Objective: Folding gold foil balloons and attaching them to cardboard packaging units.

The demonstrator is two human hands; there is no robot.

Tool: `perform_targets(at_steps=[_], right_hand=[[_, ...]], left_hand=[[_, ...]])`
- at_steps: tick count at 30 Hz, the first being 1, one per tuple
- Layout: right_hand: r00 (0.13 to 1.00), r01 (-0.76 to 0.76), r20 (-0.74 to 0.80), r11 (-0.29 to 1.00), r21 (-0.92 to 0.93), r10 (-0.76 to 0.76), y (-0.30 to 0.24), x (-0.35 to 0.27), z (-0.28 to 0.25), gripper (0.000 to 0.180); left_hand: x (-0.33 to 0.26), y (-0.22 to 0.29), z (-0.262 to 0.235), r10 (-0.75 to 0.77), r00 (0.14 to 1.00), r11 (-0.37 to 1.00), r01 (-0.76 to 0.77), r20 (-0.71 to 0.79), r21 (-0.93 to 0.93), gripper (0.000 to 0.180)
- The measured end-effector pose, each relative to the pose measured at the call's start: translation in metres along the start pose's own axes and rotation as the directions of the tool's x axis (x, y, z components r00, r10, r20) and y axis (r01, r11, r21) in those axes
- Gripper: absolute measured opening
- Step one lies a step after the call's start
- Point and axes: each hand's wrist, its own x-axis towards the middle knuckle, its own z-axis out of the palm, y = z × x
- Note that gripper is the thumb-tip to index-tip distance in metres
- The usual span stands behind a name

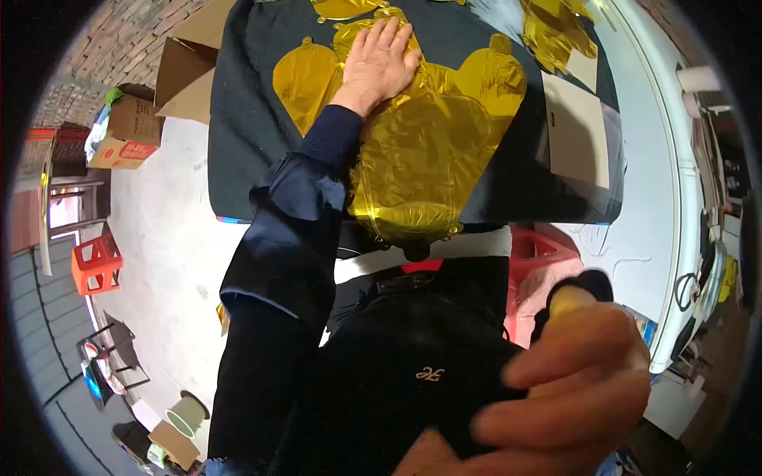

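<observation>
A flat, gold foil balloon (429,151) lies on a black cloth, its lower end reaching over the table's near edge toward my body. My left hand (379,63) rests on the balloon's upper part, palm down with the fingers stretched out, so the foil under it is hidden. Close to the camera at lower right, my right hand (563,389) is raised, blurred, with its bent fingers apart. No object shows in it. More gold foil pieces (559,32) lie at the table's far right, and another bit (349,8) is at the far edge.
A beige card (575,131) and clear plastic lie on the black cloth (254,135) at right. A white surface (659,143) runs along the right side. Red stools stand at left (97,264) and under the table (544,262). Cardboard boxes (131,127) stand by the brick wall.
</observation>
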Motion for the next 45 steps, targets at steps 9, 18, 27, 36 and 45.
perform_targets(at_steps=[9, 18, 27, 36, 45], right_hand=[[0.916, 0.314, -0.184, 0.923, -0.222, -0.356, 0.15, 0.13, 0.15, 0.032], [0.976, 0.152, -0.081, 0.9, -0.408, -0.201, 0.185, 0.155, 0.179, 0.029], [0.998, -0.029, 0.063, 0.998, 0.063, 0.025, 0.134, 0.157, 0.166, 0.021], [0.992, 0.117, -0.004, 0.907, 0.406, -0.126, 0.151, 0.166, 0.186, 0.012], [0.836, 0.517, -0.157, 0.85, -0.095, -0.526, 0.149, 0.146, 0.208, 0.026]], left_hand=[[0.0, 0.005, -0.001, 0.002, 0.999, 0.998, -0.004, -0.036, -0.057, 0.062], [-0.002, 0.007, -0.007, -0.009, 1.0, 0.999, 0.009, -0.002, -0.041, 0.061], [-0.003, 0.006, -0.007, 0.011, 0.999, 1.0, -0.011, -0.04, -0.003, 0.06], [-0.001, 0.009, -0.006, 0.0, 1.0, 1.0, 0.0, -0.027, -0.006, 0.06], [-0.004, 0.004, -0.005, 0.002, 0.999, 1.0, -0.002, -0.032, -0.012, 0.06]])
